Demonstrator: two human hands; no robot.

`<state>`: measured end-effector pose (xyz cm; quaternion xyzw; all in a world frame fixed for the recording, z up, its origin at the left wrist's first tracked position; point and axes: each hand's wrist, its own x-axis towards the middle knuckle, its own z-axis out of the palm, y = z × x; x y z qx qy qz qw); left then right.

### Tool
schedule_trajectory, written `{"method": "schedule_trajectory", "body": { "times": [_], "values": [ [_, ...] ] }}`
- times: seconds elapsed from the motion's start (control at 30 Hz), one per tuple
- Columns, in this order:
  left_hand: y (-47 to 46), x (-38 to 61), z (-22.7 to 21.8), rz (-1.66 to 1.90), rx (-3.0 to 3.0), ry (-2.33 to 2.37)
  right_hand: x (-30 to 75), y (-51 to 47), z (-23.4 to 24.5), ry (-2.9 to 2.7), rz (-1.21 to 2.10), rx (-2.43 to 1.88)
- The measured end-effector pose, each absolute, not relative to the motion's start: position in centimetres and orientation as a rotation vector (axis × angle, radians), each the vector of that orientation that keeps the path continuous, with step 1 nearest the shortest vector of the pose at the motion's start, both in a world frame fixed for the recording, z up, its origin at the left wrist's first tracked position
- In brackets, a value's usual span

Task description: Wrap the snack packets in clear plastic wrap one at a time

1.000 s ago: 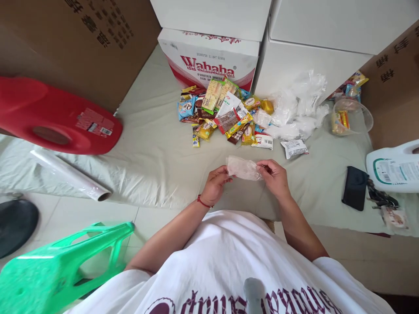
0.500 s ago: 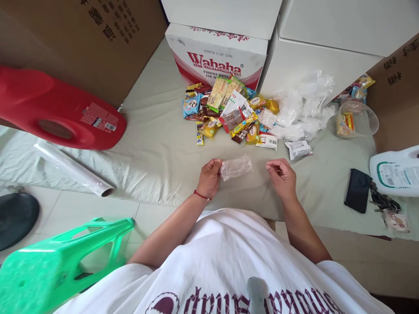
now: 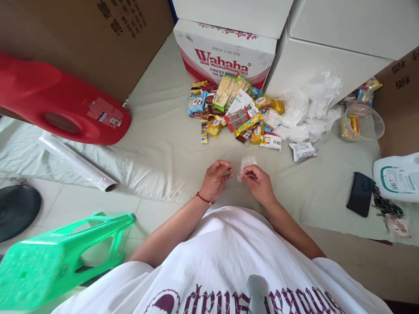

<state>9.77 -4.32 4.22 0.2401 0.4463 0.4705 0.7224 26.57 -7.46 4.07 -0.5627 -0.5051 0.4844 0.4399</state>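
My right hand (image 3: 260, 183) pinches a small piece of crinkled clear plastic (image 3: 248, 165) between thumb and fingers, just above the cloth. Beside it on the left, my left hand (image 3: 216, 179) is closed with its fingertips curled in, and nothing shows in it. A gap separates the two hands. Beyond them lies a pile of packaged snacks (image 3: 236, 117) in coloured wrappers. Touching its right side is a heap of crumpled clear plastic bags (image 3: 296, 114). One silver-white packet (image 3: 303, 151) lies apart in front of that heap.
A Wahaba carton (image 3: 225, 56) stands behind the pile. To the left are a red jug (image 3: 109, 120), a roll of film (image 3: 78, 163) and a green stool (image 3: 36, 261). On the right sit a clear tub (image 3: 373, 122), a black phone (image 3: 360, 194) and a white jug (image 3: 397, 176).
The clear plastic has passed from my left hand to my right hand. My right hand has moved left, so the hands are closer together. The view has shifted slightly.
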Motion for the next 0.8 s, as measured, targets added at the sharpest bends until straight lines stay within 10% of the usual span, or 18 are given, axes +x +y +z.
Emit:
{"method": "schedule_trajectory", "body": {
  "times": [0.8],
  "values": [
    [-3.9,9.5,3.0,0.880,0.486,1.209,28.8,-9.0,3.1,-1.245,1.175,-1.291]
  ]
}}
